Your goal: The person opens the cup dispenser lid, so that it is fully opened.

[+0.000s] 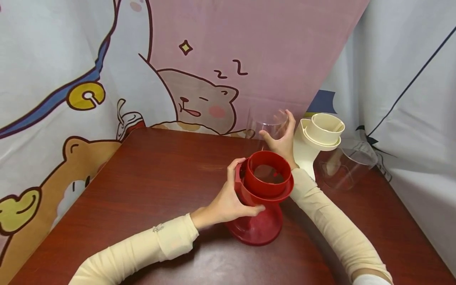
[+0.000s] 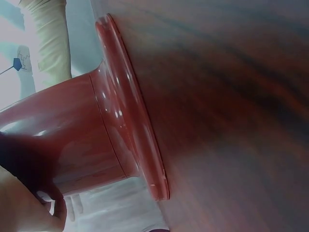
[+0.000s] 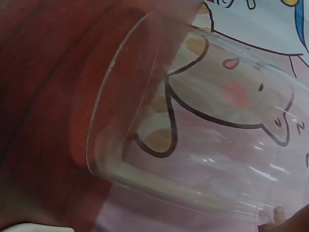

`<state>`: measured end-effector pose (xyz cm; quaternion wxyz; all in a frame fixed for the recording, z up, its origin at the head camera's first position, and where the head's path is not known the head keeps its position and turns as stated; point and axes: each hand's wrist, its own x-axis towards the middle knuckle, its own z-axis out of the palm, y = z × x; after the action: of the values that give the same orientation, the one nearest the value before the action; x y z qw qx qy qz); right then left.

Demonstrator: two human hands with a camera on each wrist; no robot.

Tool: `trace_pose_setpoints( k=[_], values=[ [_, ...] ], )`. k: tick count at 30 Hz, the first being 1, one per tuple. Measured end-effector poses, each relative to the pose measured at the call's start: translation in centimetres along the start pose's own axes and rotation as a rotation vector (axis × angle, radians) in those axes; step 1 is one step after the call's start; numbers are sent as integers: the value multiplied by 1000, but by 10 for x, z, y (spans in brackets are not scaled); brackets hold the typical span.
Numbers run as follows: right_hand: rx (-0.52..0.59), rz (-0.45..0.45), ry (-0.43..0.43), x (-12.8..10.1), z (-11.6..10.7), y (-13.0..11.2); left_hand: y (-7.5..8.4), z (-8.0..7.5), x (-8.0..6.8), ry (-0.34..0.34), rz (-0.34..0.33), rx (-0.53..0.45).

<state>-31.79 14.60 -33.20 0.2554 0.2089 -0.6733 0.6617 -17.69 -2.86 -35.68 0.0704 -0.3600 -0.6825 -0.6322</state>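
Two cream base (image 1: 313, 142) and clear cup (image 1: 347, 166) flank right hand (image 1: 281, 140).

Clear round plastic cup (image 3: 193, 130) tilted, open rim toward nine o'clock, dark red wooden table (image 3: 43, 96) beneath, cartoon-printed pink cloth (image 3: 251, 19) at one o'clock, fingertip (image 3: 277, 215) at five o'clock

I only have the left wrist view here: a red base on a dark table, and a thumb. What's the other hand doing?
Observer: The right hand grips a clear plastic cup behind the red stand.
Operator: Is that cup down on the table?
Observer: It looks tilted; the right wrist view shows its rim near the table, contact unclear.
Operator: Anything else nearby?
Observer: A cream stand and a second clear cup on its side.
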Motion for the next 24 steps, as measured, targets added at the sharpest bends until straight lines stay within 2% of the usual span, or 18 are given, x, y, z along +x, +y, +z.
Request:
trace_pose_setpoints(
  k=[5,10,13,17,19,21,24],
  values=[
    [-7,52,-9,-8,-4,5,2,1,-1,-2,0,5],
    [-92,122,-45,-12,-9,-1,1,1,0,8,-26,17],
    [-33,49,3,-19,-16,-12,2,3,0,10,-51,24],
    [78,-170,177,-38,-26,-34,6,5,-4,-8,-93,45],
    [74,-230,189,-49,-29,-49,10,3,-6,-14,-121,65],
    [79,-238,99,-56,-30,-61,16,-1,-8,-4,-142,83],
    [112,-136,-124,-60,-27,-77,27,-7,-12,38,-123,67]
  ],
)
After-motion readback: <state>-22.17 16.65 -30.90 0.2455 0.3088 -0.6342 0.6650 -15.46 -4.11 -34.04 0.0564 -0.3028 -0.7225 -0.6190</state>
